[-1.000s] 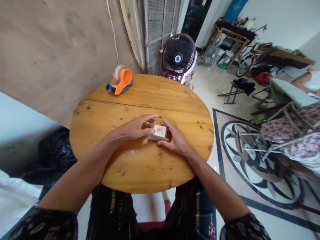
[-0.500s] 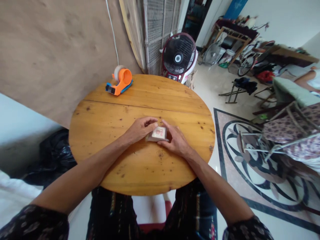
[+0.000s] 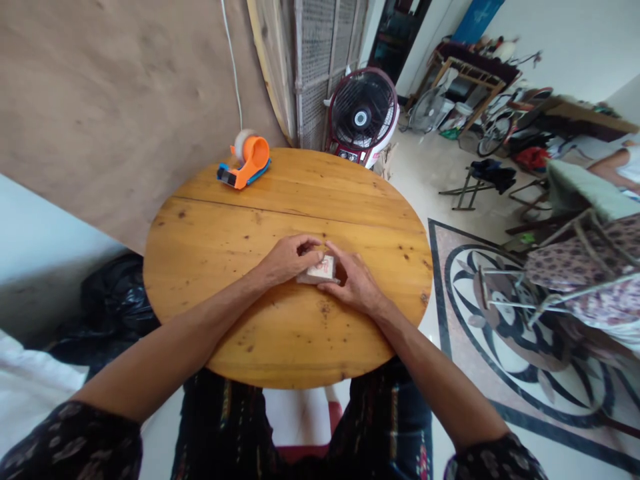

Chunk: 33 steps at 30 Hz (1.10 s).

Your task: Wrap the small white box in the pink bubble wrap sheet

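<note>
**A:** Where are the hands, and what do they hold?

**B:** Both meet near the middle of a round, honey-coloured wooden surface (image 3: 225,240). Between them lies a small flat rectangular packet, pale with a red printed mark on top (image 3: 323,269). The left hand (image 3: 287,259) curls over the packet's left edge, fingers bent and pinching it. The right hand (image 3: 356,283) closes on the right edge, thumb and fingertips touching the packet. It looks pressed flat against the wood, likely so the surface steadies it while both hands grip its ends.

**A:** Why would the forearms lie so low?

**B:** They stretch forward across the near rim, probably resting there, which would keep a fine two-handed grip steady. Dark patterned sleeves show at the bottom corners.

**A:** What else is on the surface?

**B:** An orange and blue tape dispenser holding a pale roll (image 3: 245,165) sits at the far left edge, well apart from the hands.

**A:** And the room?

**B:** A brown board leans against the wall at left. Just beyond the surface stands a floor fan with a dark round grille and maroon rim (image 3: 361,119). The pale tiled floor carries a black circular inlay pattern (image 3: 500,313) at right. Farther back are a cluttered wooden rack, a bicycle, and folding furniture draped in floral cloth.
</note>
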### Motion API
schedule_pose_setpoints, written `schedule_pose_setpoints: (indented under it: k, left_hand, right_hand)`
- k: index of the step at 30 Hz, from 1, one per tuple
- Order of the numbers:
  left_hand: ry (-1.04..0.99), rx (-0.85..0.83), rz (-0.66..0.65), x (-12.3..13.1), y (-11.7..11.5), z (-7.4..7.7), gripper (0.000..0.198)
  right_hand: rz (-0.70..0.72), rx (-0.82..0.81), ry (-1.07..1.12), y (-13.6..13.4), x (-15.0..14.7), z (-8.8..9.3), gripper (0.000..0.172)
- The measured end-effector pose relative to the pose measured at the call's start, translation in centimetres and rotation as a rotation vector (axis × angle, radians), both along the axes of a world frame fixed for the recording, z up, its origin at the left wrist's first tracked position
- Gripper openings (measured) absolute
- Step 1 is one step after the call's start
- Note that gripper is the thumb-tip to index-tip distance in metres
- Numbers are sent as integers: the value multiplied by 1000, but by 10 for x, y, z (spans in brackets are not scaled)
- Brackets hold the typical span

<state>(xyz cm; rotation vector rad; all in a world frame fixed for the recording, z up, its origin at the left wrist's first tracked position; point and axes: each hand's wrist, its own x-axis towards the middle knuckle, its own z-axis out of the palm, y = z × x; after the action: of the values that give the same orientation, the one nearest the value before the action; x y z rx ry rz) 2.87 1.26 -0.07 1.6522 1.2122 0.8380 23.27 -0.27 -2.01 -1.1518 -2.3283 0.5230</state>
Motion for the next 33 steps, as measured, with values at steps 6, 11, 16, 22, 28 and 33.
schedule_pose_setpoints:
  k: [6,11,16,22,28,33]
  left_hand:
    - [87,31,23,3,-2,3,43]
    - [2,-21,-82,-5,2,1,46]
    - [-188,-130,-145,-13,5,1,46]
    - [-170,-136,-141,-9,3,2,42]
    - [-66,-75,-107,-7,4,1,43]
    - [-76,-78,-112,-8,3,2,41]
  right_hand:
    - [6,10,-3,0,-1,0,86]
    - [21,12,0,0,0,0,87]
    - [22,21,17,1,0,-1,86]
    - [14,7,13,1,1,-2,88]
    - [27,15,14,2,0,-2,89]
    - [20,10,12,2,1,-2,89]
